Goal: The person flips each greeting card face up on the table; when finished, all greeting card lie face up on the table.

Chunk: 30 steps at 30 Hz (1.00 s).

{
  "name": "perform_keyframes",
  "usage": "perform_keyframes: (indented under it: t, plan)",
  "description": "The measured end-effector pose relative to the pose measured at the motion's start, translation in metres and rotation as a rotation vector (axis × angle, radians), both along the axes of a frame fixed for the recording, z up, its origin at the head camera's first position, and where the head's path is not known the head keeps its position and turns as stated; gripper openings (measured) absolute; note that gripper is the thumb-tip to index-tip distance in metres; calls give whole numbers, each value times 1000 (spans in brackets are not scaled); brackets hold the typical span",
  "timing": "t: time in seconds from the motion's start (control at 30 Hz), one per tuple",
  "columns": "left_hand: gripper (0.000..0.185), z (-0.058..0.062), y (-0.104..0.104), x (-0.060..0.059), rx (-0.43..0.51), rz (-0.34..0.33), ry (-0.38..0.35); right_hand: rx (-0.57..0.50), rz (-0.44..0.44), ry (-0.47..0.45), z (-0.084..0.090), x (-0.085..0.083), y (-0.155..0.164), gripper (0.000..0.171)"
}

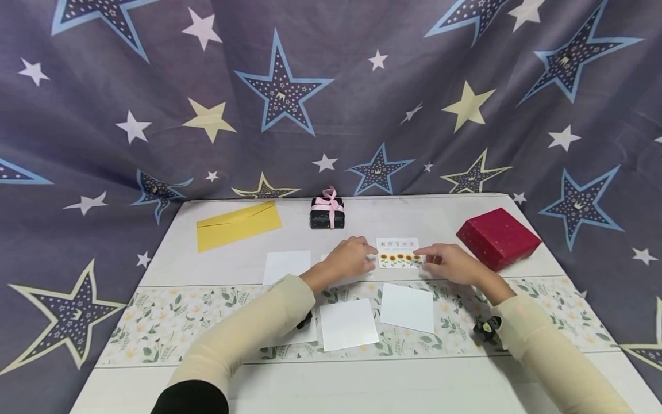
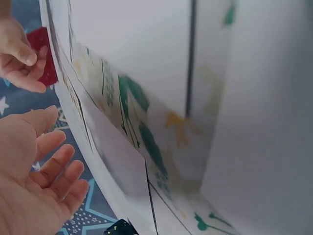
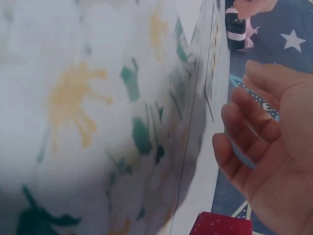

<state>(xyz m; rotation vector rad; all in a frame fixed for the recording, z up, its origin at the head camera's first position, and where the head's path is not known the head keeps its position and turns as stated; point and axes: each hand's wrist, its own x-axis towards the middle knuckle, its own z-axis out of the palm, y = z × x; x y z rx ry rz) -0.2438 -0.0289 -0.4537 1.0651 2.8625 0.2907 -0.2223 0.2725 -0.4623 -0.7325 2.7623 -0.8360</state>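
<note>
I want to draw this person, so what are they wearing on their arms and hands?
Both arms wear long, snug cream-coloured sleeves that reach the wrists. A bit of black clothing shows at the upper left arm. A small black device is strapped under the right wrist, and another peeks out under the left. The left hand and right hand are bare: no gloves.

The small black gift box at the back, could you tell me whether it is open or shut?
Shut: the black gift box has its lid on, with a pink ribbon tied over it.
</note>
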Motion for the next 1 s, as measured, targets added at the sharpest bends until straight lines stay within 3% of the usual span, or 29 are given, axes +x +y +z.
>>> perform_keyframes:
  t: [0.37, 0.6, 0.77, 1.0]
  plan:
    - [41, 4, -9, 46, 1, -116, 5, -15, 40, 10, -2, 26, 3, 41]
    - [46, 6, -4, 75, -59, -180, 37, -64, 58, -14, -5, 46, 7, 43]
    - [46, 2, -2, 84, -67, -177, 39, -64, 52, -29, -7, 60, 6, 42]
    - [45, -8, 0, 84, -74, -157, 40, 19, -1, -54, -9, 69, 3, 45]
